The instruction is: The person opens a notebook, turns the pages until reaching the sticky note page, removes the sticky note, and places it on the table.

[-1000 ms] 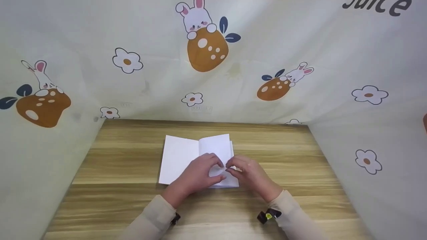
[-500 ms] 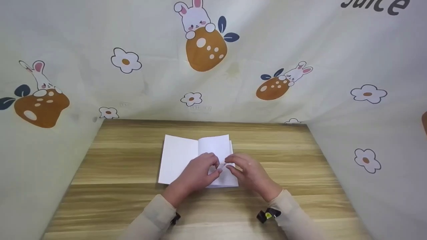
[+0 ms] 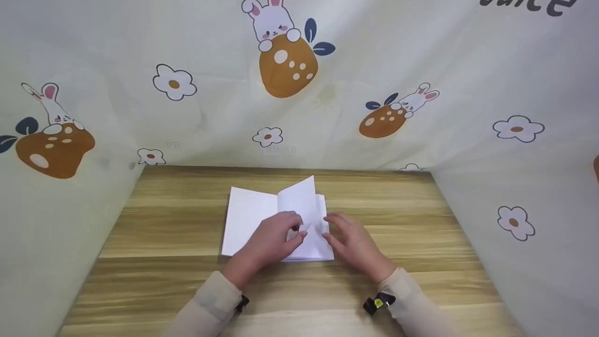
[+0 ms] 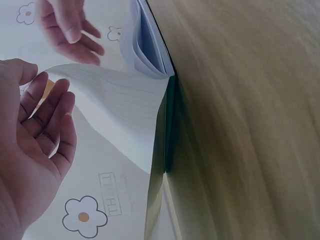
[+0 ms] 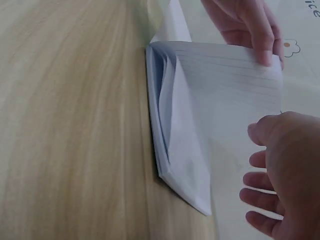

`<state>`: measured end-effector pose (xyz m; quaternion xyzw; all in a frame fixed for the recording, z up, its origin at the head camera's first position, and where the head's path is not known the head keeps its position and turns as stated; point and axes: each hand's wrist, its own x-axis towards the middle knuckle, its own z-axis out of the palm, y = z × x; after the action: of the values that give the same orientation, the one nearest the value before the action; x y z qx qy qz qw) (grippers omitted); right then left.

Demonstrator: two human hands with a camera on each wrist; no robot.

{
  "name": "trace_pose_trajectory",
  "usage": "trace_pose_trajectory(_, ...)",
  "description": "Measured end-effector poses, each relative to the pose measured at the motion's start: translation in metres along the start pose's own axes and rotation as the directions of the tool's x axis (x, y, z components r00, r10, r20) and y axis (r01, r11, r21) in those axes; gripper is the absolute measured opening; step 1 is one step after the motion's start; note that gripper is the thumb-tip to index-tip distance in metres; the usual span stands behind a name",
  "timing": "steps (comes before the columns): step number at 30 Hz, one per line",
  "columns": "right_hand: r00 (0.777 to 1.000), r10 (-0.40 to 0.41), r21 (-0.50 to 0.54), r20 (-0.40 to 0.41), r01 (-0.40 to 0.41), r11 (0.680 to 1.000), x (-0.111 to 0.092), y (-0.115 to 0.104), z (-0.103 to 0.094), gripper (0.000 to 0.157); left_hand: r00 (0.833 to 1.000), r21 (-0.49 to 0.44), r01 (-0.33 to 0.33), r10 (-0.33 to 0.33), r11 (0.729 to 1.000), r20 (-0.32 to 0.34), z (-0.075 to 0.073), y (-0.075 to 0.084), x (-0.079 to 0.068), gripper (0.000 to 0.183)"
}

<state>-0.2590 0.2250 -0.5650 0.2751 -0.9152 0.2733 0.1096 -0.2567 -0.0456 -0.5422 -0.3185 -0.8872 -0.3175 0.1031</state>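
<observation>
An open notebook (image 3: 248,215) with white, faintly lined pages lies on the table. My left hand (image 3: 269,236) pinches the edge of one page (image 5: 230,75) between thumb and fingers and holds it raised, curving up from the spine. In the left wrist view a dark green cover edge (image 4: 170,125) shows beneath the sheets. My right hand (image 3: 353,241) is beside the notebook's right edge, fingers loosely bent and apart, with nothing between them. Several loose sheets (image 5: 172,110) fan up on the right half, below the raised page.
The notebook is on a wood-grain table (image 3: 187,290). A pale cloth (image 3: 210,117) printed with rabbits and flowers hangs along the back and both sides. Each wrist wears a dark strap, such as the right strap (image 3: 378,303).
The page in my left hand has risen and swung leftward, baring the sheets beneath. My right hand, close to that page's edge before, has drawn back slightly to the right.
</observation>
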Motion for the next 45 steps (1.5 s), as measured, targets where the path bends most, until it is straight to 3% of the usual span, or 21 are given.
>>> trace_pose_trajectory(6,0.997,0.007,-0.043,0.072,-0.004,0.999,-0.001,0.000,0.009,0.058,0.998,0.005,-0.031,0.031,1.000,-0.050,-0.008,-0.001,-0.002,0.015)
trace_pose_trajectory(12,0.990,0.031,-0.087,0.135,-0.020,0.996,-0.002,0.003,0.019,0.070,0.998,-0.009,-0.016,0.015,1.000,-0.066,-0.015,-0.002,-0.003,0.012)
trace_pose_trajectory(20,0.974,0.085,-0.139,0.212,-0.056,0.989,-0.003,0.005,0.027,0.083,0.998,-0.039,0.060,-0.059,0.997,0.007,-0.029,-0.005,-0.006,0.013)
trace_pose_trajectory(29,0.954,0.098,-0.173,0.284,-0.050,0.984,-0.005,0.008,0.031,0.084,0.983,0.007,0.160,-0.160,0.987,0.092,-0.057,-0.011,-0.013,0.019)
trace_pose_trajectory(37,0.955,0.091,-0.150,0.283,-0.049,0.987,-0.005,0.007,0.030,0.083,0.942,0.016,0.311,-0.310,0.950,0.125,-0.078,-0.024,-0.030,0.026)
trace_pose_trajectory(45,0.954,0.096,-0.150,0.285,-0.054,0.987,-0.006,0.008,0.030,0.084,0.870,0.027,0.450,-0.446,0.892,0.209,-0.099,-0.035,-0.048,0.026)
